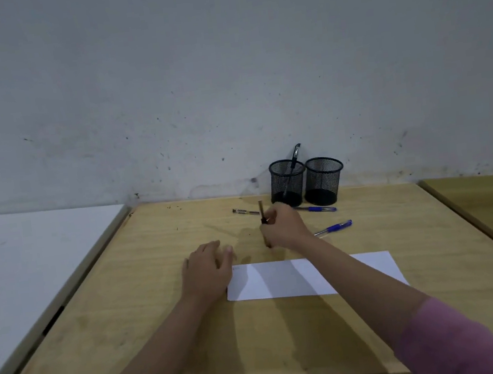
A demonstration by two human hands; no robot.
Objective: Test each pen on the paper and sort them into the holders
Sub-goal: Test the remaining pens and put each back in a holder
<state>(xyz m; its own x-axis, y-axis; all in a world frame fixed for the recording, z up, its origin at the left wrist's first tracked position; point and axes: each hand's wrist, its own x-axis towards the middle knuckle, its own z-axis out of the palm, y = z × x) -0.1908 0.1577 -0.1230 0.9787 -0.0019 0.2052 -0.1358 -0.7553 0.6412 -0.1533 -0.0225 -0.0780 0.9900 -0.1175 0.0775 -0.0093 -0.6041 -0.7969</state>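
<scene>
Two hands over light wooden table [148, 307]. Right hand [284, 228] clenched round dark slim pen [262, 212], upright, beyond white paper sheet [281, 279], likely ready for testing. Left hand [207, 269] relaxed, flat at sheet's left edge, probably steadying. Two black mesh holders [325, 180] behind grip; left black mesh holder [287, 181] has one pen. Blue pens [335, 227] right of grip.

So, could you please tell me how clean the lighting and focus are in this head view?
Head view: dim, soft light; arm shadows fall across the paper; the right hand and its pen are motion-blurred; wide-angle lens splays the table edges.
</scene>
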